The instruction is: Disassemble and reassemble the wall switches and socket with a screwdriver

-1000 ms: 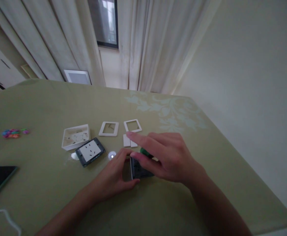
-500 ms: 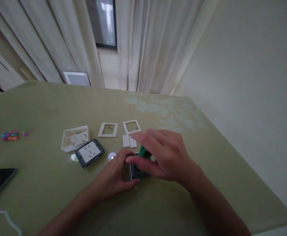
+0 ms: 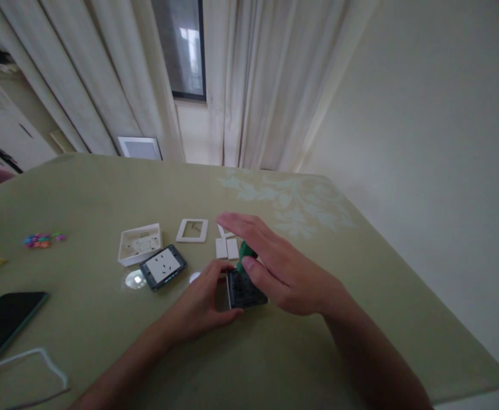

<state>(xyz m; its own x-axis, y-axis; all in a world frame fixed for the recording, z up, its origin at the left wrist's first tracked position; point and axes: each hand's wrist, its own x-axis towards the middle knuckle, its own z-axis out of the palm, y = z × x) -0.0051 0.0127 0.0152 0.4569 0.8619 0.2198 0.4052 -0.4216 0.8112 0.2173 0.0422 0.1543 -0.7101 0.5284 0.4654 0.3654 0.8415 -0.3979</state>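
Note:
A dark square switch module (image 3: 247, 289) with a pale edge lies on the table in front of me. My left hand (image 3: 207, 299) grips its left side, fingertips at the far edge and thumb at the near edge. My right hand (image 3: 281, 270) is over the module, holding a green-handled screwdriver (image 3: 245, 253) between thumb and fingers, its lower end at the module's far left part. The other fingers stretch out to the left. Two small white switch covers (image 3: 226, 249) lie just beyond. My right fingers partly hide a white frame (image 3: 224, 231) behind them.
Left of my hands lie a socket panel (image 3: 163, 266), an open white box (image 3: 122, 250) and another white frame (image 3: 181, 230). Farther left are a phone (image 3: 8, 319), a white cable (image 3: 40, 350) and small colourful pieces (image 3: 42, 241). A wall (image 3: 437, 171) borders the table's right side.
My right hand has tilted and its fingers have straightened, so more of the green handle and the module shows. The view has shifted slightly. My left hand keeps its grip.

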